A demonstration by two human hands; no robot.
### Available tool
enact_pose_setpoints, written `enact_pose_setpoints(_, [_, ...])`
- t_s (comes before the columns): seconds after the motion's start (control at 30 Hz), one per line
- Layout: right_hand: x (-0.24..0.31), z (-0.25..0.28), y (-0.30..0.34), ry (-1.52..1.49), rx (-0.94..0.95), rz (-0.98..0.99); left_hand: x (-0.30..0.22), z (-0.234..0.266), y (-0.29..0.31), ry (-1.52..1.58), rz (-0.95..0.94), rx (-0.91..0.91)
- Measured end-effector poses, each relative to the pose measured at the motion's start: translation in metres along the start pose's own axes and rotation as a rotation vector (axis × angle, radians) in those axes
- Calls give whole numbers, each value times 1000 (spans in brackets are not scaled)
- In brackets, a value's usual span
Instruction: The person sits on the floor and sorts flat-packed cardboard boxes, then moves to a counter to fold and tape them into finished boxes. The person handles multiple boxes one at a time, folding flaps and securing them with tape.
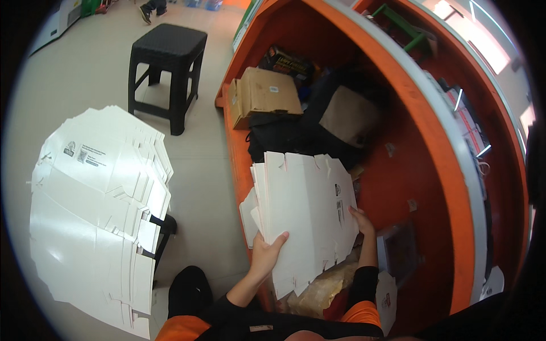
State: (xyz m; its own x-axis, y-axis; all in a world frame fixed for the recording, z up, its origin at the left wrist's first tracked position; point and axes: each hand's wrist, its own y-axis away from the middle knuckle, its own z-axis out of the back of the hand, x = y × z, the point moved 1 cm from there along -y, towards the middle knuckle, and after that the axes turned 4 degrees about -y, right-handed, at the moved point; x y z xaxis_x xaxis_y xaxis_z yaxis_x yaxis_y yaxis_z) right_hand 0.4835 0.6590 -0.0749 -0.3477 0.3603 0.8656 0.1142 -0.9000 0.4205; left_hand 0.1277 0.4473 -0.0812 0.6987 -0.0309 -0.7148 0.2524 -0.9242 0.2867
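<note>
Between my two hands is a stack of flat white cardboard box blanks (pixel 307 210), with notched edges and small dark print. My left hand (pixel 266 253) grips its left edge, thumb on top and fingers underneath. At the right edge, my right hand (pixel 362 220) is closed on the same stack, its fingers partly hidden beneath. The stack is tilted, in front of the orange shelf unit's opening. To my left, a larger pile of similar white blanks (pixel 79 210) lies fanned in uneven layers on a dark support, mostly hidden.
A black plastic stool (pixel 169 45) stands on the tiled floor (pixel 199 170). Inside the orange shelf unit (pixel 455 227) are a brown cardboard box (pixel 270 92), a black bag (pixel 278 132) and crumpled clear plastic (pixel 321 292). A person's foot (pixel 146 14) shows far back.
</note>
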Motion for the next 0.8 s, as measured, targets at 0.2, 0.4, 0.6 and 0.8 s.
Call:
enact_pose_setpoints(0.2, [67,-23,62,-49,2,279,-72,-6,80,-83,-200,68])
enact_pose_setpoints(0.4, [97,-71,142,-86,46,583,-110,15,208,-317,-407,40])
enact_pose_setpoints(0.6, [77,-142,235,-278,228,719,-128,57,324,-438,-688,56])
enact_pose_setpoints(0.8, [75,-168,264,-128,481,620,-130,89,407,-556,-861,-21])
